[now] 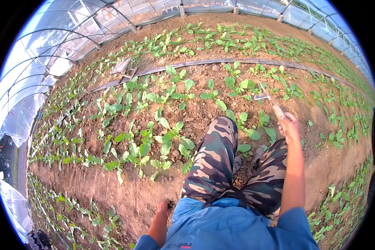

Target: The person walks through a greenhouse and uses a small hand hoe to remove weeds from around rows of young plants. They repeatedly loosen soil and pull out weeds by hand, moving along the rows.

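Observation:
My right hand (pixel 288 126) is wrapped around the pale wooden handle (pixel 278 112) of a small hand hoe. The hoe's metal blade (pixel 262 97) is just above the soil, beside leafy green seedlings (pixel 237 86). Low beside my left hip, my left hand (pixel 165 208) is partly hidden by its angle. A small dark clump (pixel 171 204) shows at its fingertips; whether the fingers grip it is unclear. Between the hands are my knees in camouflage trousers (pixel 214 150), with more seedlings (pixel 165 140) to their left.
A weathered wooden board (pixel 206 61) runs across the bed beyond the near rows. By its left part stands a small wooden stool-like object (pixel 122 67). Bare soil paths (pixel 112 181) separate the planted strips. Plastic sheeting on curved metal hoops (pixel 65 30) encloses the plot.

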Demonstrator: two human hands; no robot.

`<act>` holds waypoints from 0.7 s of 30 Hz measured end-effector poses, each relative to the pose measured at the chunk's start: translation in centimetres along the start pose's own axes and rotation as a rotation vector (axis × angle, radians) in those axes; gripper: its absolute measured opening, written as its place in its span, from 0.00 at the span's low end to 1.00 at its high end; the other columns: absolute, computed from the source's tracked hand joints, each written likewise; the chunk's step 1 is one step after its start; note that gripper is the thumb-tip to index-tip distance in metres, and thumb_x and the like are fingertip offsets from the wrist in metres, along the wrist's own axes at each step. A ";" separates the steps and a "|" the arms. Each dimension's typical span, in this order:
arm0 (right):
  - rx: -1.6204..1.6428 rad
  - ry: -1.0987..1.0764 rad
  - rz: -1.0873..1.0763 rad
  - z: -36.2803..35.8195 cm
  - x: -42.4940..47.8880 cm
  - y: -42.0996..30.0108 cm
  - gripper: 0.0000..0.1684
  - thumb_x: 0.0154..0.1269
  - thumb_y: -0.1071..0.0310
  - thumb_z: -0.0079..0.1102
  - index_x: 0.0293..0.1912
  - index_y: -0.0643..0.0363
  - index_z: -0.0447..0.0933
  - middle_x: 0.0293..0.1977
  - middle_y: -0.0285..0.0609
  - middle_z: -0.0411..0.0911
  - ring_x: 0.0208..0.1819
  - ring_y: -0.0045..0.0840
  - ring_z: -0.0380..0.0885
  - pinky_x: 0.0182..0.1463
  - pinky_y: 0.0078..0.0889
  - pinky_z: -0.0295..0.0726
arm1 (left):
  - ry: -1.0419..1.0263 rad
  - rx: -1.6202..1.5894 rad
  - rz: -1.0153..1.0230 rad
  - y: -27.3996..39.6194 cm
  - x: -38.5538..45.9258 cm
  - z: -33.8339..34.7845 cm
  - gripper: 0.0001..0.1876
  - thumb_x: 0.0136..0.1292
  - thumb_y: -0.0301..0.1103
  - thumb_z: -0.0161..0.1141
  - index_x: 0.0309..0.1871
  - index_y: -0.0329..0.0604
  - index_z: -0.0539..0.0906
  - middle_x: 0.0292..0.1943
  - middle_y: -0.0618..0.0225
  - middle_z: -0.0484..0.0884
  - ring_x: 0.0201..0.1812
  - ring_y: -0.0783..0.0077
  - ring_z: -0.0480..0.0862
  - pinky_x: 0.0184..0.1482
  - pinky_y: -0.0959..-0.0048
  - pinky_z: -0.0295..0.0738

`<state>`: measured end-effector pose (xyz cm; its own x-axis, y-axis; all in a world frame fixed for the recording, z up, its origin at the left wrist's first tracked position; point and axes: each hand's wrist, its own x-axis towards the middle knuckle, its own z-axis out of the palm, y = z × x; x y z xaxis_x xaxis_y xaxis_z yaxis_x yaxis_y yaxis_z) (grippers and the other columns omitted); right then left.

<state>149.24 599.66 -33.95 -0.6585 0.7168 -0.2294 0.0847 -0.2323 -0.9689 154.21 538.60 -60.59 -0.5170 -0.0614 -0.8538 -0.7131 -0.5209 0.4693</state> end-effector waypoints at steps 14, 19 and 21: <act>-0.144 -0.030 -0.029 -1.4 -0.4 0.5 0.29 0.59 0.70 0.54 0.60 0.64 0.61 0.26 0.42 0.75 0.17 0.19 0.71 0.15 0.19 0.64 | 0.021 0.180 0.113 3.2 -3.0 3.1 0.06 0.55 0.19 0.61 0.28 0.38 0.75 0.19 0.69 0.72 0.16 0.76 0.70 0.14 0.80 0.60; -0.185 -0.050 -0.052 -2.2 -0.2 0.6 0.26 0.60 0.68 0.54 0.58 0.61 0.64 0.27 0.42 0.75 0.17 0.18 0.70 0.15 0.18 0.64 | 0.110 0.181 0.161 3.7 -4.1 5.7 0.10 0.54 0.16 0.57 0.24 0.40 0.70 0.17 0.71 0.66 0.15 0.80 0.63 0.13 0.81 0.53; -0.200 -0.048 -0.049 -1.9 -0.2 0.5 0.27 0.59 0.68 0.54 0.59 0.61 0.64 0.28 0.42 0.76 0.17 0.19 0.70 0.15 0.18 0.64 | 0.110 0.143 0.148 4.1 -3.8 5.8 0.09 0.54 0.16 0.57 0.25 0.39 0.70 0.18 0.70 0.67 0.15 0.79 0.64 0.13 0.81 0.54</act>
<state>150.83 600.59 -34.58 -0.6998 0.6908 -0.1819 0.1952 -0.0599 -0.9789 150.51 541.62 -54.14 -0.5720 -0.2246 -0.7889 -0.6969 -0.3742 0.6118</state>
